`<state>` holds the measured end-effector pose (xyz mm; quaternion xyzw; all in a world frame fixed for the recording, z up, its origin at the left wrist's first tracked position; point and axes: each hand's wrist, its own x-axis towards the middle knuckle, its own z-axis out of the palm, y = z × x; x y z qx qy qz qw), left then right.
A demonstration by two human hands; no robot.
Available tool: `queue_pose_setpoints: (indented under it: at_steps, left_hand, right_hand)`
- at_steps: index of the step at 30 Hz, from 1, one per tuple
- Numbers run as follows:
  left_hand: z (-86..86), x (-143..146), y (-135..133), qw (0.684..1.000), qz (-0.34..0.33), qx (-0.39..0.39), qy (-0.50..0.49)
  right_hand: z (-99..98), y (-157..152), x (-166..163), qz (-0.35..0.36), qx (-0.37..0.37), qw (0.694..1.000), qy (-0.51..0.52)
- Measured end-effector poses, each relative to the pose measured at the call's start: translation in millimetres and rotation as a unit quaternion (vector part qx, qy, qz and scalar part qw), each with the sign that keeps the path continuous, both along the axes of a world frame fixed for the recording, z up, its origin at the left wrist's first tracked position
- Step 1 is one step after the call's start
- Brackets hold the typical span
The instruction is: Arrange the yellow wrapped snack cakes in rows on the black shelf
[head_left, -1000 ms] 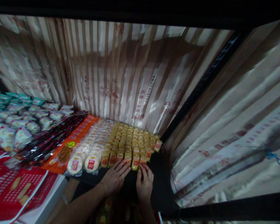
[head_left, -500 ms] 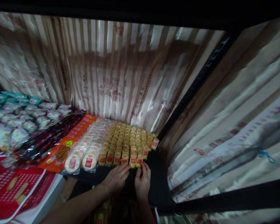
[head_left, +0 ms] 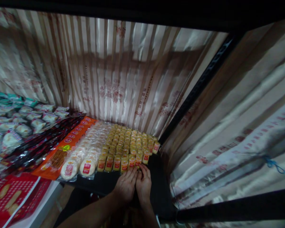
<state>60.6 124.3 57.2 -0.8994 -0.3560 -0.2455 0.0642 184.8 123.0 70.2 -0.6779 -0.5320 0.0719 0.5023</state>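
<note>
Striped curtain (head_left: 114,72) backs yellow packs (head_left: 126,146), rowed tightly, likely for support; lower centre, left hand (head_left: 126,184) and right hand (head_left: 143,183) meet, pinch indeterminable.

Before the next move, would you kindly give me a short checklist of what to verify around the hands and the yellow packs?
1. Left hand and right hand side by side at the front of the yellow packs: ok.
2. A pack held in either hand: cannot tell; the hands hide it.
3. Red labels on the front row facing the person: ok where uncovered.
4. Front edge of the packs in one straight line: not ok; it steps back toward the right end.
5. Hands apart from the white round crackers: ok.
6. Orange bag touched by neither hand: ok.
</note>
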Motion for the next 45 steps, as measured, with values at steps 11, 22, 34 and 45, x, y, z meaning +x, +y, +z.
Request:
queue_pose_setpoints:
  at_steps: [11,22,34,45]
  left_hand:
    - [-2.0,1,-2,0.999,0.034,0.007,-0.012]
    - [3.0,0,-1,0.998,0.018,0.055,-0.038]
    - [-4.0,11,-1,1.000,-0.017,-0.010,-0.003]
    - [3.3,22,-11,0.999,0.038,0.009,-0.018]
  right_hand:
    - [-0.4,-8,4,-0.004,-0.014,1.000,-0.022]
    - [-6.4,0,4,0.011,0.029,1.000,-0.005]
    - [-5.2,0,11,0.003,-0.001,0.997,0.071]
    - [6.8,5,4,-0.001,-0.020,0.996,0.091]
